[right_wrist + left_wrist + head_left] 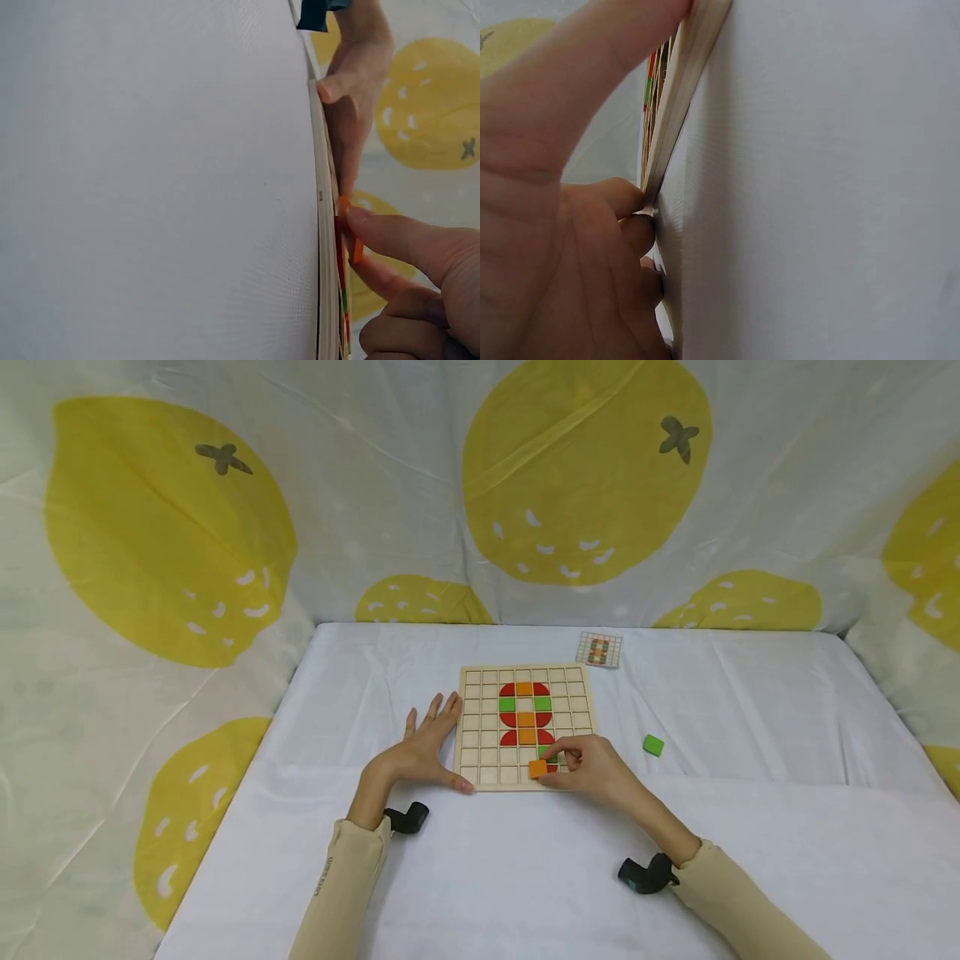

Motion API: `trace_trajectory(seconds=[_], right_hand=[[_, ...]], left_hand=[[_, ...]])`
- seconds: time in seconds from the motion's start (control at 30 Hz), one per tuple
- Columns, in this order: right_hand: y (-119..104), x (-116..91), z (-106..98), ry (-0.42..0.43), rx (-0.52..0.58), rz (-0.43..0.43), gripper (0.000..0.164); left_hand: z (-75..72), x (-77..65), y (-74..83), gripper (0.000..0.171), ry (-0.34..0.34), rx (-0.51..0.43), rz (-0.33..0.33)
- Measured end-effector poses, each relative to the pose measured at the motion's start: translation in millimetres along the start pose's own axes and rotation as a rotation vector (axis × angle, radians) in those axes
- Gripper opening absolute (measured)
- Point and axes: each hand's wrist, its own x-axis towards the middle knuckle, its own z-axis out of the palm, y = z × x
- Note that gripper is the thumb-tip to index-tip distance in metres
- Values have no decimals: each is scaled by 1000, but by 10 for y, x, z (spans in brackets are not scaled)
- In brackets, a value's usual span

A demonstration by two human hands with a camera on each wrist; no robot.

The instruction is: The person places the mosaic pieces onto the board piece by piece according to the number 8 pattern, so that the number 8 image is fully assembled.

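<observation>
A square wooden grid board (480, 752) lies on the white cloth, with red, orange and green pieces set in its middle columns. My right hand (596, 768) pinches an orange square tile (537, 769) between thumb and index finger, over the board's near row. In the right wrist view that orange tile (358, 250) stands tilted at the board's surface. Part of a red piece and a green one are hidden by my right fingers. Spread out at the board's left side, my left hand (422, 752) touches its edge with the fingertips, its thumb at the near left corner.
A loose green square tile (653, 745) lies on the cloth to the right of the board. Behind the board's far right corner is a small card (599, 650) printed with a gridded pattern. A lemon-print curtain (375, 510) encloses the table's back and sides.
</observation>
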Motion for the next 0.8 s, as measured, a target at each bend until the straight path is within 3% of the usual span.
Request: trace_trajectory(seconds=[0.8], right_hand=[[-8, 58, 62, -73, 48, -41, 17]], left_hand=[[8, 11, -26, 147, -2, 8, 16]])
